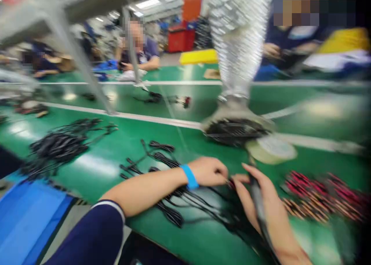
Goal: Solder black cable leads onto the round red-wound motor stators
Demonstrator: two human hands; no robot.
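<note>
Where the two hands meet, on the wearer's side of the silver foil duct (240,52), a small dark red piece (231,184) sits between the fingertips, just below the duct's hood and above the green table (188,240); blur hides its exact shape. The left hand (207,170) is curled nearly closed, thumb and forefinger pinched on a thin wire end (227,181) at that piece, with a blue band (189,176) round its wrist. The right hand (268,195) is half curled, a slim black handle (255,191) lying between its thumb and fingers, their tips reaching the red piece. Nearer the wearer than the duct, and to its left, folded black cables (171,214) lie under and beyond the left forearm. Farther left of the duct is a larger heap of black cables (63,145), with a blue container (29,218) closer to the wearer. Just right of the duct's hood stands a pale yellowish roll (271,151), and farther right lie rows of red and black parts (301,184) with copper-coloured ends. Beyond the duct, a yellow tray (198,56) is to its left, a seated co-worker (150,50) farther left, and another person (298,37) to its right.
</note>
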